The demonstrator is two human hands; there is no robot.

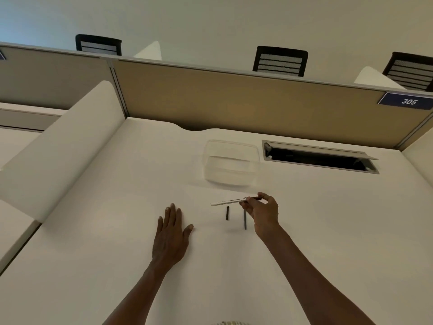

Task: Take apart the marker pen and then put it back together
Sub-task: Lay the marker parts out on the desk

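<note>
Two bare forearms reach forward over a plain off-white desk (304,231). The left hand (172,233) lies flat on the desktop, palm down, fingers straight and slightly spread, holding nothing. Well to its right, the right hand (263,211) is raised a little above the surface and pinches one end of a slim white marker pen barrel (228,202) between thumb and fingertips; the barrel points left, roughly level. Two loose parts lie on the desk just below the barrel: a short black cylindrical piece (227,213) under its middle, and a longer thin dark grey rod (245,220), partly hidden by the right hand's fingers. The two lie side by side, not touching.

Farther back, a clear, lidless plastic container (232,164) sits on the desk. To its right is a rectangular grey cable hatch (321,158) with its flap open. Behind stands a tan fabric partition (234,99) bearing a dark blue plate reading 305 (407,101), with three black mesh chair backs (280,61) showing above it.
</note>
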